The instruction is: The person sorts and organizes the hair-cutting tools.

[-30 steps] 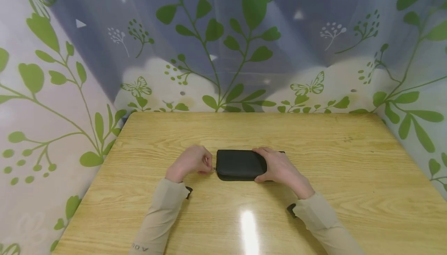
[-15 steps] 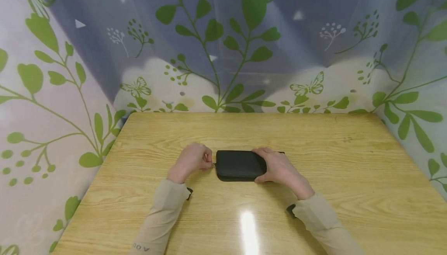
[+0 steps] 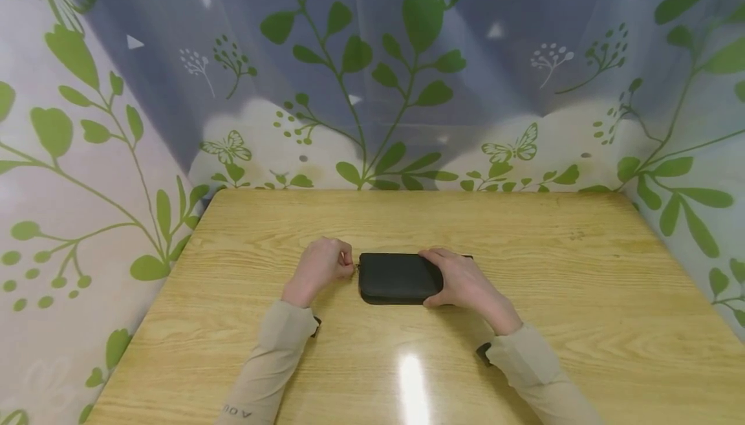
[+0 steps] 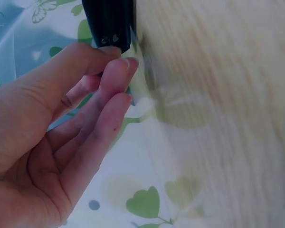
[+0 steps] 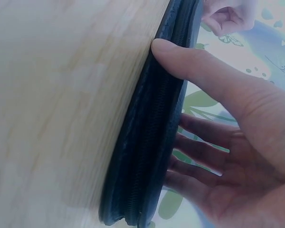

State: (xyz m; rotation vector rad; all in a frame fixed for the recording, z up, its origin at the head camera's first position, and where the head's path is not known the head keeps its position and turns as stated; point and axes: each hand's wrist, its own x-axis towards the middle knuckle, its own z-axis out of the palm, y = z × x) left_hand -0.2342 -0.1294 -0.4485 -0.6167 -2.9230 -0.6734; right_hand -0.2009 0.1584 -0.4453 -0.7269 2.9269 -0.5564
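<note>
A black zip-around wallet (image 3: 396, 279) lies flat on the wooden table. My right hand (image 3: 462, 279) grips its right part, thumb on the near edge and fingers over the far edge. In the right wrist view, zipper teeth (image 5: 157, 114) run along the wallet's near side beneath the thumb. At the left end, my left hand (image 3: 320, 270) pinches a small zipper pull (image 3: 357, 269) between thumb and index finger, its other fingers curled. The left wrist view has those fingertips (image 4: 116, 71) right at the wallet's end; they mostly hide the pull.
The light wooden table (image 3: 279, 218) meets a leaf-patterned curtain (image 3: 407, 121) at its back edge, and similar cloth hangs at both sides. A bright light reflection (image 3: 413, 386) shows on the near tabletop.
My left hand has moved the zipper pull a short way along the wallet's left end, away from me toward the far corner. The right hand keeps its grip in place.
</note>
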